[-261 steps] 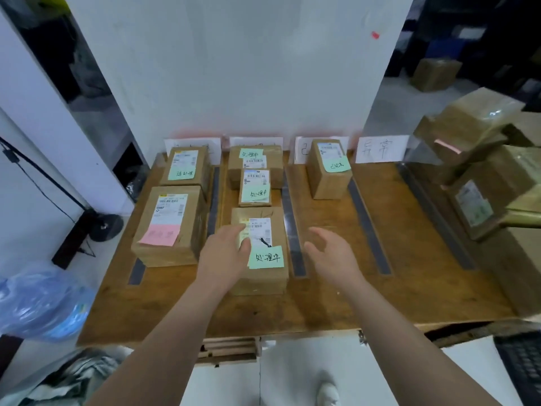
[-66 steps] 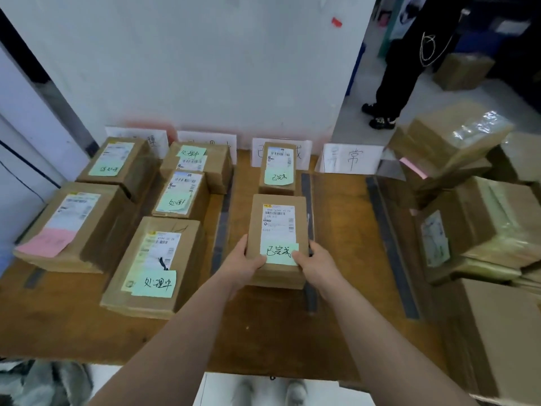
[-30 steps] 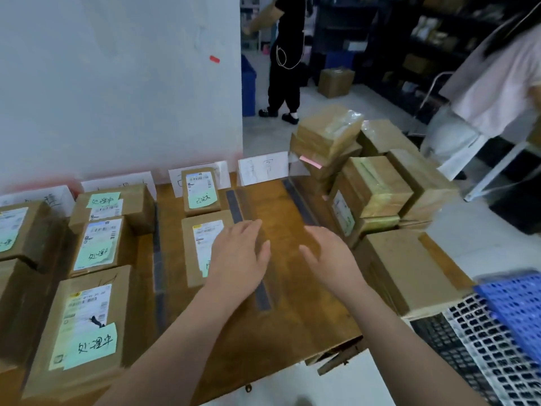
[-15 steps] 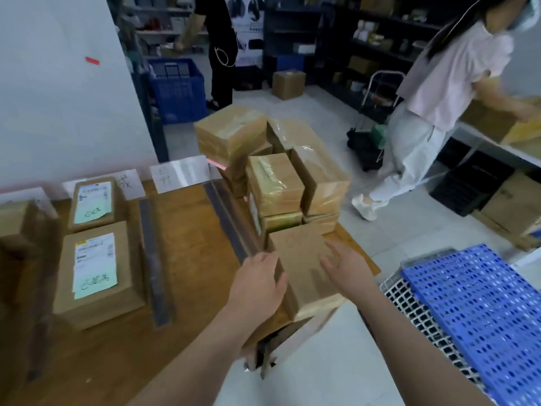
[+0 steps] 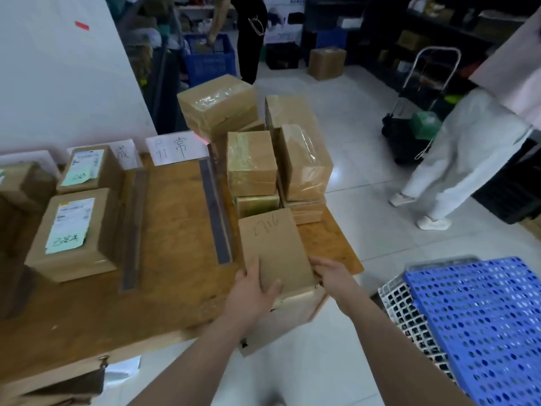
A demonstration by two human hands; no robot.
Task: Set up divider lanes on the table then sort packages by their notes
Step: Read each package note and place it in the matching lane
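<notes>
A plain brown package (image 5: 275, 247) with handwriting on top lies at the table's right front corner. My left hand (image 5: 251, 291) grips its near left corner, thumb on top. My right hand (image 5: 330, 273) holds its near right edge. Behind it stands a pile of taped packages (image 5: 251, 162). Two sorted packages with green notes (image 5: 76, 232) (image 5: 87, 168) lie in a lane left of a dark divider strip (image 5: 133, 227). Another divider strip (image 5: 215, 212) runs just left of the held package. The paper lane sign (image 5: 175, 148) stands at the back.
The wooden table (image 5: 169, 273) ends right beside my hands. Blue perforated crates (image 5: 480, 329) stand on the floor at the right. A person in white trousers (image 5: 462, 153) stands at the right, another in black (image 5: 251, 33) by a blue bin at the back. A hand trolley (image 5: 421, 92) stands behind.
My view swung right from the sorted lanes to the package pile. Both hands left the green-noted package, reached the plain package at the corner and now grip its near end.
</notes>
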